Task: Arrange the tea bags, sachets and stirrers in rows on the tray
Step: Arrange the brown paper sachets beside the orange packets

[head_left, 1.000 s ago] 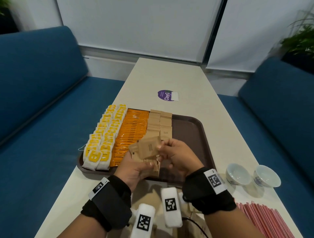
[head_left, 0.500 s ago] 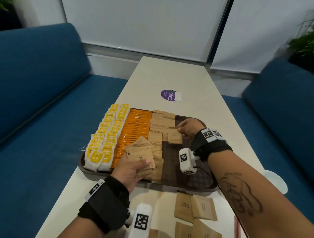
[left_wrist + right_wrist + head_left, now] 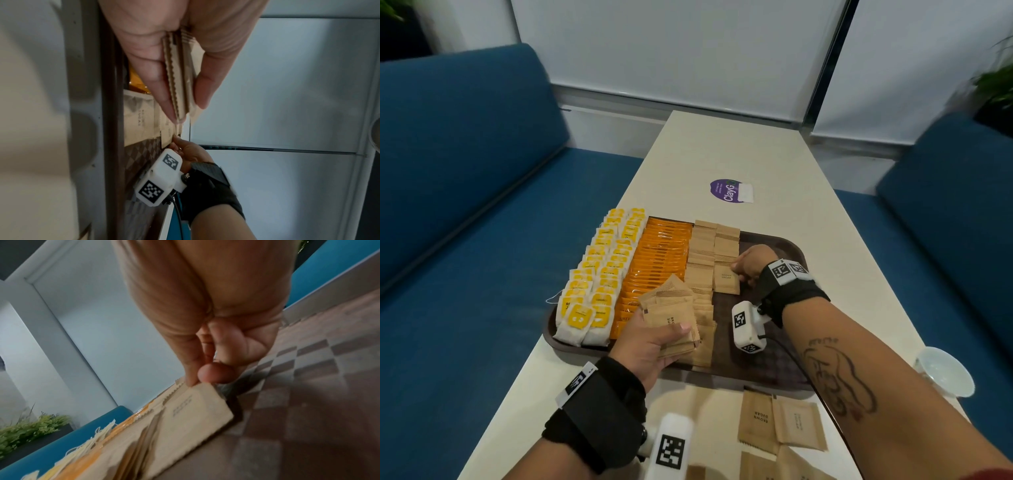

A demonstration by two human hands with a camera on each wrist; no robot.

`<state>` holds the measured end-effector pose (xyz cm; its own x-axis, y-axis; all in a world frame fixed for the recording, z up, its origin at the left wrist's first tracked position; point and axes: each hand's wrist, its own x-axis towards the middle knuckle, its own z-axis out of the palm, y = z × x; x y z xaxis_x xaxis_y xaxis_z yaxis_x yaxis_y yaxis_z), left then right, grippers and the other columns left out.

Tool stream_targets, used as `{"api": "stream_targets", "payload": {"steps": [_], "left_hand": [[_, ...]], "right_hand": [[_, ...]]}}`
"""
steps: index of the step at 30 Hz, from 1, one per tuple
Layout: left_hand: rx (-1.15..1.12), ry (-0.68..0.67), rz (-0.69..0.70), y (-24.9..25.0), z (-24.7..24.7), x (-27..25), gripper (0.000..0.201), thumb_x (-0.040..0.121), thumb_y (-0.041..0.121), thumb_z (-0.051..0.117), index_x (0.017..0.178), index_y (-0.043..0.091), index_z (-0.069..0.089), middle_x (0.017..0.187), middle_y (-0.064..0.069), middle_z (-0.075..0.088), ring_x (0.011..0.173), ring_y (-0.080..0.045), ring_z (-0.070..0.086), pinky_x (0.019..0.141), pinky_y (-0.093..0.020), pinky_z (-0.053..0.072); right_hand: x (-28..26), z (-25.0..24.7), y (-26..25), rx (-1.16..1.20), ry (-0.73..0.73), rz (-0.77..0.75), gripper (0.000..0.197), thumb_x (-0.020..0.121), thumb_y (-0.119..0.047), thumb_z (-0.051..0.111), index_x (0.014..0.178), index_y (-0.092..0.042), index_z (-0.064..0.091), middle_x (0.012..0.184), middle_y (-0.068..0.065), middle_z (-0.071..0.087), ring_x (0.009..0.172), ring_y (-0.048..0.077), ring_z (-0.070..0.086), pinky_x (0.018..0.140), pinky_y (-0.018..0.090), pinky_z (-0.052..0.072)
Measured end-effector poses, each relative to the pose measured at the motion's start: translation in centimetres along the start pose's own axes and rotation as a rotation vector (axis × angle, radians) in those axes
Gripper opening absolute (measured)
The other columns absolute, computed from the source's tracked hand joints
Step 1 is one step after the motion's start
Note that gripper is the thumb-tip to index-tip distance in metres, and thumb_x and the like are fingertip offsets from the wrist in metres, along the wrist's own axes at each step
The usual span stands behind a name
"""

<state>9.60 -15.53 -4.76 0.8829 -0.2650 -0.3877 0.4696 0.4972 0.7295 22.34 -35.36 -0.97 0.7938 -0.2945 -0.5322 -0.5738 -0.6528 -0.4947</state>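
Head view: brown tray (image 3: 784,378) on table (image 3: 726,150), filled left to right with tea bag rows (image 3: 599,274), orange sachets (image 3: 657,263), brown sugar sachets (image 3: 702,260). Left hand (image 3: 650,342) gripping spare sachet stack (image 3: 671,315) as supply, likely. Right hand (image 3: 751,265) pinching one sachet (image 3: 726,279), laying it onto second brown row.

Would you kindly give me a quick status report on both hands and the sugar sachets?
Left hand grips a stack of brown sugar sachets. Right hand pinches one sachet at the second sugar row on the tray. Nothing obstructing.
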Motion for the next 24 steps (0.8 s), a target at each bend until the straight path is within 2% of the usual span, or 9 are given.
{"api": "stream_targets", "payload": {"steps": [2, 4, 6, 8, 10, 13, 17, 21, 24], "left_hand": [[0.006, -0.013, -0.001, -0.1, 0.0, -0.1, 0.053, 0.079, -0.014, 0.056, 0.122, 0.017, 0.050, 0.117, -0.017, 0.064, 0.105, -0.037, 0.061, 0.064, -0.039, 0.055], [0.009, -0.014, 0.001, -0.1, 0.0, -0.2, 0.053, 0.079, -0.015, 0.056, 0.121, 0.017, 0.050, 0.116, -0.017, 0.063, 0.105, -0.037, 0.061, 0.064, -0.039, 0.055], [0.013, -0.003, 0.009, -0.1, 0.0, -0.2, 0.051, 0.079, -0.016, 0.056, 0.119, 0.016, 0.051, 0.114, -0.016, 0.064, 0.102, -0.035, 0.062, 0.062, -0.038, 0.055], [0.020, 0.004, 0.018, -0.1, 0.3, -0.4, 0.050, 0.079, -0.017, 0.056, 0.116, 0.017, 0.052, 0.111, -0.015, 0.064, 0.101, -0.035, 0.062, 0.065, -0.039, 0.054], [0.029, 0.003, 0.034, -0.1, 0.8, -0.6, 0.048, 0.078, -0.018, 0.056, 0.109, 0.019, 0.053, 0.106, -0.013, 0.065, 0.099, -0.034, 0.062, 0.068, -0.041, 0.053], [0.062, 0.003, 0.065, -0.1, 1.6, -1.0, 0.050, 0.077, -0.019, 0.056, 0.105, 0.022, 0.053, 0.097, -0.008, 0.067, 0.088, -0.026, 0.065, 0.059, -0.035, 0.055], [0.113, -0.010, 0.109, -0.4, 2.0, -1.5, 0.056, 0.074, -0.019, 0.059, 0.112, 0.022, 0.053, 0.098, -0.007, 0.069, 0.085, -0.022, 0.067, 0.054, -0.029, 0.056], [0.111, -0.016, 0.112, -0.8, 1.9, -1.7, 0.059, 0.075, -0.015, 0.061, 0.123, 0.018, 0.051, 0.108, -0.013, 0.068, 0.095, -0.027, 0.065, 0.062, -0.034, 0.056], [0.061, -0.002, 0.088, -0.9, 1.7, -1.6, 0.048, 0.083, -0.001, 0.060, 0.126, 0.019, 0.052, 0.113, -0.012, 0.067, 0.104, -0.030, 0.062, 0.079, -0.044, 0.054]], "right_hand": [[0.0, -0.1, 0.1, -0.025, 0.038, -0.020, 0.016, 0.094, -0.016, 0.055, 0.080, -0.011, 0.061, 0.073, 0.002, 0.059, 0.067, 0.013, 0.054, 0.089, 0.029, 0.049], [-0.6, -0.3, 0.3, -0.034, 0.087, -0.073, 0.009, 0.093, -0.017, 0.058, 0.090, -0.009, 0.063, 0.084, 0.005, 0.063, 0.081, 0.017, 0.060, 0.092, 0.030, 0.051], [-2.1, -0.5, 0.6, 0.033, 0.152, -0.176, 0.014, 0.091, -0.017, 0.061, 0.102, -0.008, 0.061, 0.101, 0.008, 0.064, 0.093, 0.020, 0.061, 0.082, 0.032, 0.053], [-4.6, -0.2, 0.9, 0.168, 0.144, -0.265, 0.014, 0.087, -0.016, 0.066, 0.099, -0.012, 0.058, 0.099, 0.005, 0.062, 0.080, 0.014, 0.057, 0.063, 0.024, 0.048], [-7.1, 0.3, 1.3, 0.192, 0.060, -0.346, 0.014, 0.085, -0.021, 0.068, 0.093, -0.013, 0.059, 0.088, 0.002, 0.061, 0.069, 0.011, 0.053, 0.058, 0.022, 0.045], [-10.6, 1.7, 2.0, 0.180, -0.110, -0.385, 0.018, 0.082, -0.030, 0.071, 0.082, -0.015, 0.060, 0.074, -0.002, 0.061, 0.061, 0.008, 0.052, 0.053, 0.018, 0.044], [-13.1, 3.7, 3.1, 0.233, -0.207, -0.353, 0.023, 0.076, -0.028, 0.077, 0.074, -0.014, 0.060, 0.073, 0.004, 0.064, 0.069, 0.016, 0.058, 0.069, 0.028, 0.052], [-13.5, 4.1, 4.1, 0.240, -0.191, -0.353, 0.017, 0.082, -0.022, 0.072, 0.073, -0.014, 0.059, 0.062, -0.001, 0.059, 0.053, 0.007, 0.053, 0.053, 0.017, 0.046], [-13.7, 4.0, 4.3, 0.226, -0.209, -0.358, 0.014, 0.085, -0.024, 0.068, 0.082, -0.012, 0.063, 0.065, -0.002, 0.061, 0.051, 0.005, 0.053, 0.049, 0.015, 0.044]]}}
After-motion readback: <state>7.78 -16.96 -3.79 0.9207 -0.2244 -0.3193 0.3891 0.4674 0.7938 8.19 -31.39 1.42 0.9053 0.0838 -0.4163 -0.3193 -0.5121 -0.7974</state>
